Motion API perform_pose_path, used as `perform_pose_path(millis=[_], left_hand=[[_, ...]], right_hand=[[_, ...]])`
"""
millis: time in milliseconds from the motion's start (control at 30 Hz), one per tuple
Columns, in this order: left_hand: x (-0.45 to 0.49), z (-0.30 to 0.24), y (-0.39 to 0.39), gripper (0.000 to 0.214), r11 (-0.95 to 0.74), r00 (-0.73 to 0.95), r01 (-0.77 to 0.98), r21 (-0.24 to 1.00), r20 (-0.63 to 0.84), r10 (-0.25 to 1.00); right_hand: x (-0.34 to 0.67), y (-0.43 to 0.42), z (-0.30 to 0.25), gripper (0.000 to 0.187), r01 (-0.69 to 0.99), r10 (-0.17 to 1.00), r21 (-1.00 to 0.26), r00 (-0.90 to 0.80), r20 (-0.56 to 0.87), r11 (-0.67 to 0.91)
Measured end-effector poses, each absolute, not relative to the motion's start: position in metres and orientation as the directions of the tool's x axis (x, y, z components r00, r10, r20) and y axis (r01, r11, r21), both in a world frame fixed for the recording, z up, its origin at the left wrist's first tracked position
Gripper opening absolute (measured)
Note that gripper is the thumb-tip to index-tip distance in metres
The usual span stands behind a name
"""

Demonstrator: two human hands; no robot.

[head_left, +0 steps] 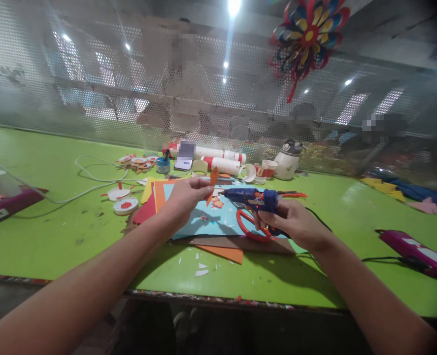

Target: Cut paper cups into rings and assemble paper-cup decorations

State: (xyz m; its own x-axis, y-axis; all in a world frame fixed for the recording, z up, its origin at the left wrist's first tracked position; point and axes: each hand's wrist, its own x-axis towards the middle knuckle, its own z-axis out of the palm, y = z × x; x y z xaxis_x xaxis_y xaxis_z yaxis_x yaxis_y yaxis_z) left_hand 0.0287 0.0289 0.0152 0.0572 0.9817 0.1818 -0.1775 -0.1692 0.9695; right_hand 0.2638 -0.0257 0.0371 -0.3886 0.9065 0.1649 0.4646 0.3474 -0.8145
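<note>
My left hand (187, 196) pinches a small orange paper cutout (213, 181) and holds it upright above the coloured sheets. My right hand (294, 223) grips a blue hot glue gun (253, 198), whose nozzle points left towards the cutout and stops just short of it. Red-handled scissors (248, 225) lie under the gun on a light blue paper sheet (203, 223). Orange, red and yellow sheets (155, 193) are stacked beneath and beside it. The gun's black cord (319, 220) trails off to the right.
The green table (55, 231) carries paper-cup stacks (221, 165), a white jug (287, 160), round paper discs (125, 205), a white cable (100, 177) and magenta boxes at left (4, 204) and right (416, 251). A perforated screen (92, 88) stands behind, with a paper pinwheel (309, 34).
</note>
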Motion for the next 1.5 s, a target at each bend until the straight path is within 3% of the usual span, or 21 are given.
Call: perform_pose_path(millis=[467,1067,1500], left_hand=[[0.028,0.015,0.030,0.015,-0.157,0.053,-0.175,0.972,0.168,0.984],[0.029,0.012,0.032,0.018,-0.104,0.079,-0.295,0.950,0.133,0.988],[0.026,0.013,0.032,0.021,-0.080,0.084,-0.340,0.937,0.115,0.990]], right_hand=[[0.265,-0.025,0.038,0.040,0.455,0.909,-0.827,-0.388,0.149,0.330],[0.264,-0.025,0.038,0.037,0.416,0.910,-0.852,-0.384,0.154,0.319],[0.274,-0.021,0.033,0.038,0.483,0.929,-0.813,-0.325,0.177,0.324]])
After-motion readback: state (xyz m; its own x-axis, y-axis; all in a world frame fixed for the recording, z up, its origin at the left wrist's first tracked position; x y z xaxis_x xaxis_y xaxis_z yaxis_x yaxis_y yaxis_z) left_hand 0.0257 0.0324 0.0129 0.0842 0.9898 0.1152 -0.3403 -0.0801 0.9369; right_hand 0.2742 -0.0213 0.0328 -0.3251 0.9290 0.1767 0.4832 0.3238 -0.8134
